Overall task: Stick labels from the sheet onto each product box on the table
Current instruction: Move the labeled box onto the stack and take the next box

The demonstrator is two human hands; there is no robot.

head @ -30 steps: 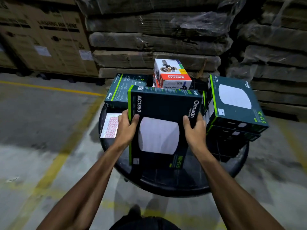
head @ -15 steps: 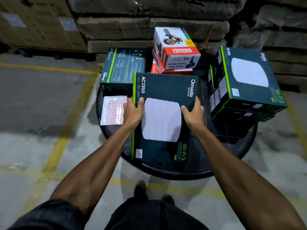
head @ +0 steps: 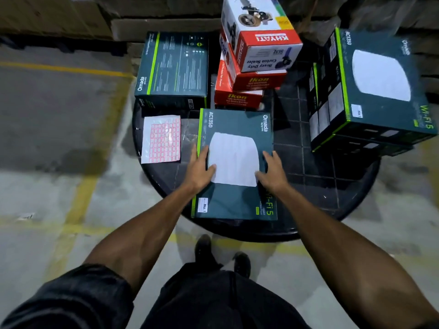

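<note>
Two boxes show labels, the front box under both flat open hands, sheet left of it, other boxes apparently unlabelled.

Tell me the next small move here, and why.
Probably lift both hands, left hand and right hand, off the Omada box: it lies flat on the round table and already carries a "No.1" label. Then reach for the label sheet.

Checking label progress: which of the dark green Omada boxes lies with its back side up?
The Omada box at the table's far left, behind the label sheet. Its top shows small printed text, while the box under the hands and the right stack's top box show the white device picture.
</note>
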